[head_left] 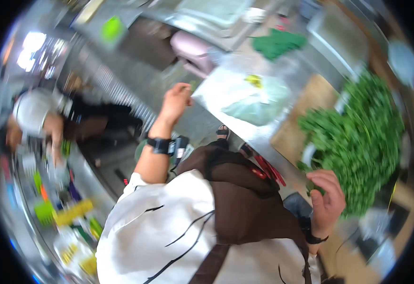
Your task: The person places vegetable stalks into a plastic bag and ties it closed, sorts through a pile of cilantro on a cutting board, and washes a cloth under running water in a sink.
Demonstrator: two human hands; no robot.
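My left hand point(175, 102) is raised over the floor beside the metal table's corner. Its fingers are curled together, with a small green bit near the tips, too blurred to name. A dark watch is on that wrist. At the right, my right hand point(329, 199) is beside a large heap of leafy greens point(363, 137), its fingers curved and apart from the thumb. A few leaves show behind its fingertips. Next to the greens lies a wooden cutting board point(306, 113). A plastic bag with pale green contents point(259, 102) rests on the metal table point(211, 92).
A green cloth point(278, 43) and a metal tray point(337, 40) are at the table's far side. A pink bin point(193, 51) stands on the floor. At the left, another person point(36, 111) leans over a counter holding bottles and a yellow container point(73, 212).
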